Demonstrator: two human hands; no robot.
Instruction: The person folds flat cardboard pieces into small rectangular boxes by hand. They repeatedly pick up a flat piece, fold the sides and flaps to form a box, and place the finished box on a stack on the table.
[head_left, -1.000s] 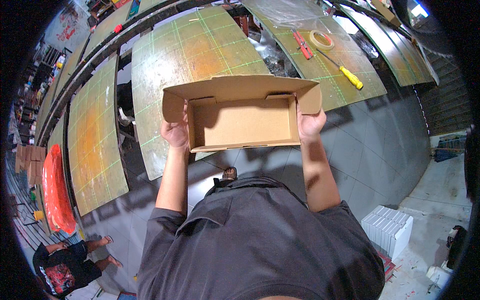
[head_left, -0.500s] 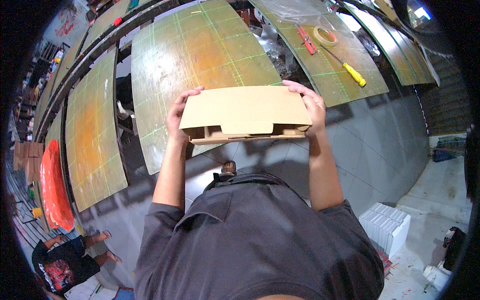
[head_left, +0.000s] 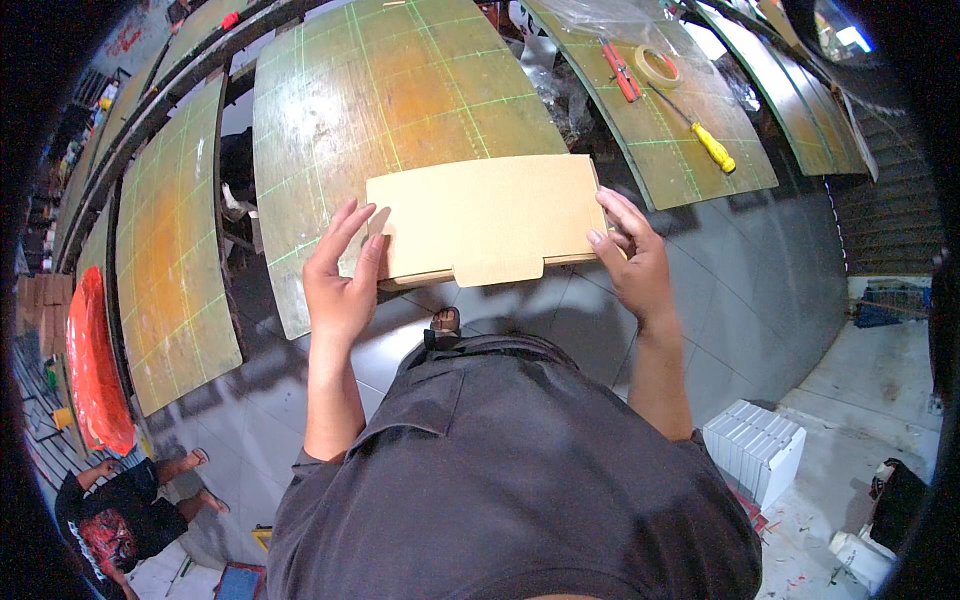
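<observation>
A flat brown cardboard box (head_left: 480, 215) lies over the front edge of the middle board, its lid down and a tab hanging over the near side. At its left end is my left hand (head_left: 340, 268), thumb and fingers bent around the corner. My right hand (head_left: 635, 262) grips the opposite end, thumb on the near edge and fingers along the side. The box's contents are hidden beneath the lid.
On the right-hand board (head_left: 690, 130) lie a yellow-handled screwdriver (head_left: 713, 150), a tape roll (head_left: 657, 66) and a red-handled tool (head_left: 620, 70). A red plastic-wrapped bundle (head_left: 97, 365) stands left. Another person (head_left: 120, 525) is at lower left; white stacked panels (head_left: 755, 452) stand lower right.
The lid has come down over the gap at the front, and its tab now hangs outside. Both hands have shifted from the far corners toward the near part of the box's ends.
</observation>
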